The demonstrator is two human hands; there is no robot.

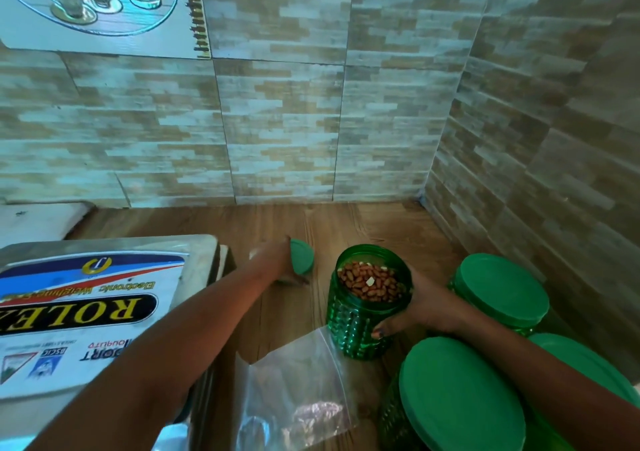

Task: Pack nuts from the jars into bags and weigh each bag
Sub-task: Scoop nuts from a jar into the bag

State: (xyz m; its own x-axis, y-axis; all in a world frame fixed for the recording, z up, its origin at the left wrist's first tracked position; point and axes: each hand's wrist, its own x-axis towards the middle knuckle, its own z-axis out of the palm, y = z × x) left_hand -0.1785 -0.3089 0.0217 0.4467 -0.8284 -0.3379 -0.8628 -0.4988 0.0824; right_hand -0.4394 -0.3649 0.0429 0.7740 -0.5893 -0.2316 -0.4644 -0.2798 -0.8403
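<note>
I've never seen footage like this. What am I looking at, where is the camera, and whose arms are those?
No machine here: a person wears one wide-angle camera on the head, so you look down as they do. Their left hand holds a round green plastic lid. Their right hand grips the open green plastic jar, full of brown nuts. On the wooden table, nearer the camera, lies a clear plastic bag. At left sits a metal weighing scale with a printed sticker. At right stand more green jars with lids on.
</note>
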